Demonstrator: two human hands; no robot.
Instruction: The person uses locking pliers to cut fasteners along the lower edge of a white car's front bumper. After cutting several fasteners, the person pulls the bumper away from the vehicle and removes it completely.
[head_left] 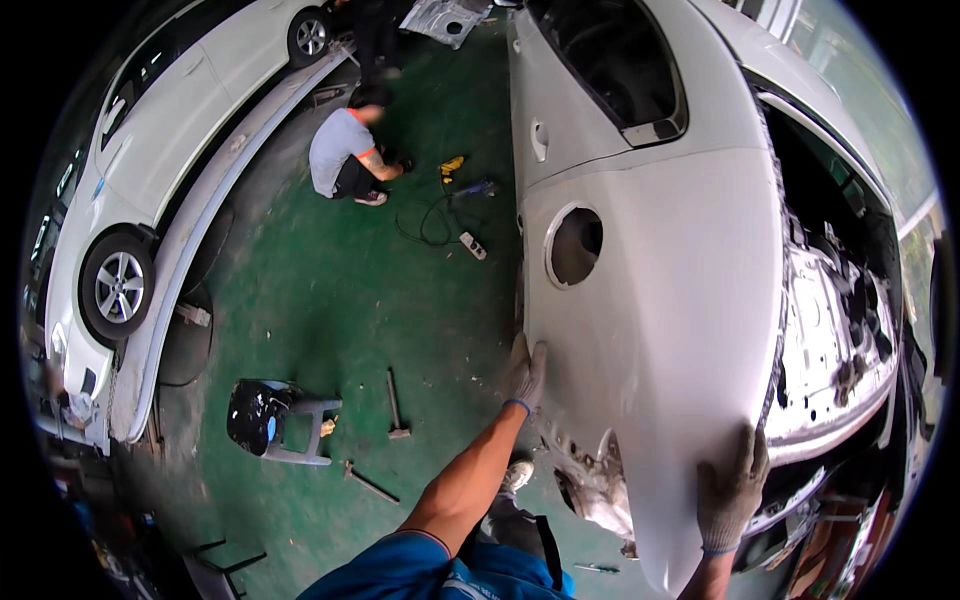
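A white car rear quarter panel (pixel 660 300) with a round fuel-filler hole stretches along my right side. My left hand (pixel 524 376), in a pale knit work glove, grips the panel's lower edge, thumb against its outer face. At the edge beside the trunk opening, my right hand (pixel 733 490), gloved the same way, holds the panel with its fingers along the seam. Some fingertips are hidden behind the metal. Below the panel's near part, crumpled bare inner metal (pixel 596 480) shows between my hands.
A person (pixel 345 155) squats on the green floor ahead, near a yellow power tool (pixel 452 167) and a cable. To my left are a stool (pixel 300 430) and two hammers (pixel 396 405). Another white car (pixel 190 85) stands on a raised ramp (pixel 190 240) at far left.
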